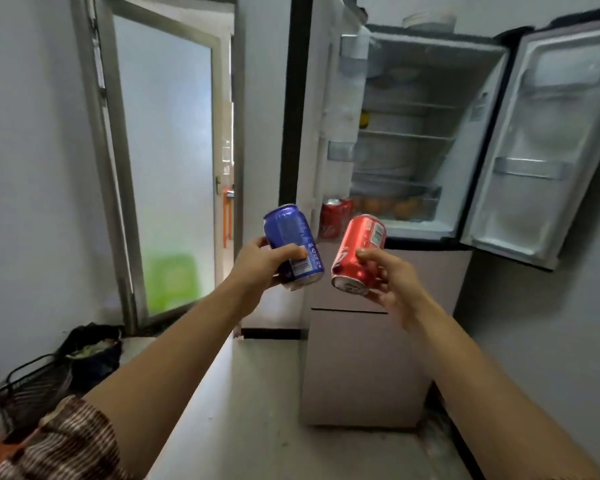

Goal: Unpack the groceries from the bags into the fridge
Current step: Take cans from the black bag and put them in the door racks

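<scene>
My left hand (257,265) grips a blue drink can (291,244), tilted, in front of the open fridge (406,133). My right hand (392,282) holds a red drink can (359,251), also tilted, beside the blue one. Both fridge doors stand open. Red cans (335,218) stand in the lower shelf of the left fridge door. Orange fruit (392,206) lies in the bottom drawer of the upper compartment. The glass shelves above look mostly bare.
A dark bag (94,351) with something green inside sits on the floor at the left wall, next to a black wire basket (28,389). A frosted glass door (163,161) stands to the left. The right fridge door (548,140) swings out wide.
</scene>
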Available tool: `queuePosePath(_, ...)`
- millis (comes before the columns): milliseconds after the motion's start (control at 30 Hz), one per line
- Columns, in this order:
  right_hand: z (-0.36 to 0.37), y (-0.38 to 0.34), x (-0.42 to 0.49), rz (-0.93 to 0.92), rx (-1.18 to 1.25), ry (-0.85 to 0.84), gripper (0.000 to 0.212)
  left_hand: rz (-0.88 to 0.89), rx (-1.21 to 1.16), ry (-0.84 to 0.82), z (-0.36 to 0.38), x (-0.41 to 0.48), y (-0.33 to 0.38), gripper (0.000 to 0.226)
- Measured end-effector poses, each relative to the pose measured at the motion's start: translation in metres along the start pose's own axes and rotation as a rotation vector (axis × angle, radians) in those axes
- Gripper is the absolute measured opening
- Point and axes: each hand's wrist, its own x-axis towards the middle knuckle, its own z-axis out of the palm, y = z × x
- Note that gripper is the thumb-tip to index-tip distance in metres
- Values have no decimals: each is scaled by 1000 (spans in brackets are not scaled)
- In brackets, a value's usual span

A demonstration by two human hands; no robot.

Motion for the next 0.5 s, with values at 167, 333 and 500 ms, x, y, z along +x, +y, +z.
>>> queuePosePath(167, -64, -34, 85, -162, -5, 10, 63, 340, 166, 0, 61, 84, -1, 86)
queuePosePath(333, -102, -68, 180, -292, -3, -26, 101, 554, 308, 65, 110, 171, 10, 101)
queuePosePath(500, -113, -107, 265, -419, -7, -66, 93, 699, 460, 146, 138, 249, 38, 96)
